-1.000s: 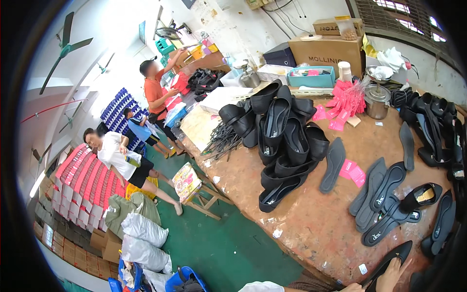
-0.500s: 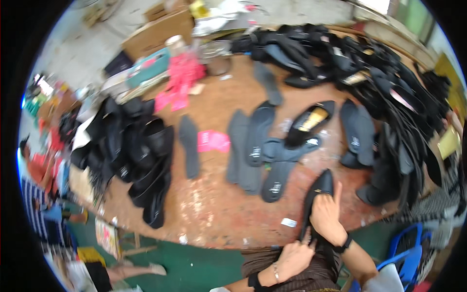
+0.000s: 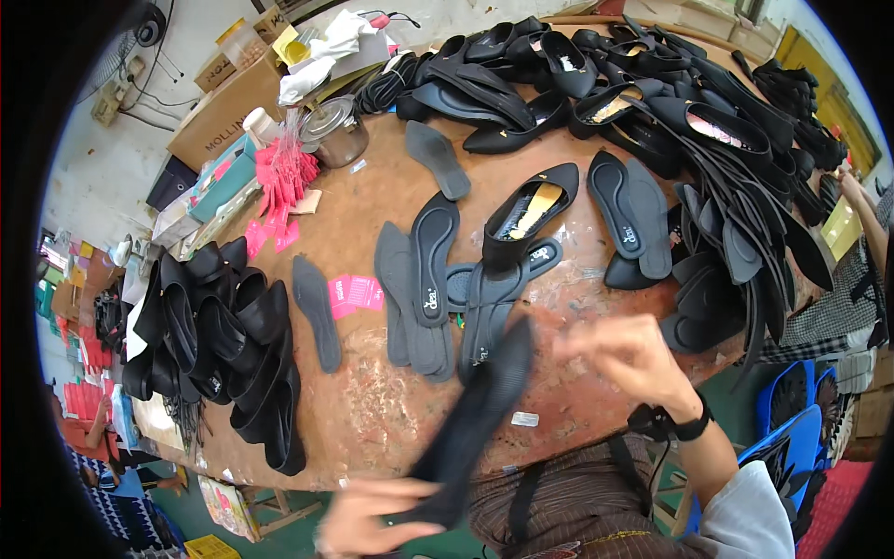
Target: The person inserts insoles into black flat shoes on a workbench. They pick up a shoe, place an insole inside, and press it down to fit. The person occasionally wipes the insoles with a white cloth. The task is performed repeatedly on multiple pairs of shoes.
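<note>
A black pointed flat shoe [image 3: 475, 419], smeared by motion, is tilted over the near edge of the table. My left hand [image 3: 382, 517] grips it at its heel end. To the right of its toe, my right hand [image 3: 633, 359] is raised over the table, away from the shoe, with blurred fingers. Just beyond them, another black shoe [image 3: 531, 210] with a gold insole rests on crossed black insoles [image 3: 489, 303]. A padded insole [image 3: 436, 252] overlaps flat grey insoles [image 3: 396, 298]. One more grey insole [image 3: 317, 312] lies beside pink cards [image 3: 356, 294].
Black shoes heap at the left [image 3: 233, 326] and along the far right rim [image 3: 708, 121]. More insoles [image 3: 643, 214] lie at the right. A metal pot [image 3: 337, 140], pink strips [image 3: 284, 172] and a cardboard box [image 3: 233, 112] stand at the back. Another person's arm [image 3: 861, 205] reaches in at far right.
The held shoe has swung left and is now in my left hand alone. My right hand has come off it and lifted away. The view has shifted too.
</note>
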Available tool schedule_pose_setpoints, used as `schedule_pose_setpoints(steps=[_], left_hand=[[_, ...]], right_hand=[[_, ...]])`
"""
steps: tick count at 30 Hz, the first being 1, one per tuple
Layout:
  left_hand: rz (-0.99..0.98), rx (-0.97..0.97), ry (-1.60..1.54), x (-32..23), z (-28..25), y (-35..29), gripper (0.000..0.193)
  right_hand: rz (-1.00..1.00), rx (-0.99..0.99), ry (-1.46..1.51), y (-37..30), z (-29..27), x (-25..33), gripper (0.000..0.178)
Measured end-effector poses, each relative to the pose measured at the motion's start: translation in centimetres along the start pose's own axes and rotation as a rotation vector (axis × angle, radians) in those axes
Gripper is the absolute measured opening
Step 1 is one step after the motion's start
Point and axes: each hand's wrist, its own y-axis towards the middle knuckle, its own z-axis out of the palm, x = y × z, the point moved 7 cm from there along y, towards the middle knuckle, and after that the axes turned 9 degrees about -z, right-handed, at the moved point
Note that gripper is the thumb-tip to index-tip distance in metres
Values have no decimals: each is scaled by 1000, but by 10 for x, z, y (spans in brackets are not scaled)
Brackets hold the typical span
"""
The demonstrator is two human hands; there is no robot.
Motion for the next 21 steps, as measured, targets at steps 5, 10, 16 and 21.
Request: schedule_pose_setpoints(steps=[5,10,16,21], left_hand=[[-149,-828,709,-49,-187,-141,55],[-371,-1039,1000,22,-371,-173,41],[-781,-1416,1334,48,-329,-84,68],[12,-542,-116,1,-98,105,88]], right_hand=[[-282,214,-642,54,59,-49,61],[-548,382,-788,77,116,-74,57],[-603,302,-570,90,77,-56,52],[-588,-80,-199,84,18,7,75]])
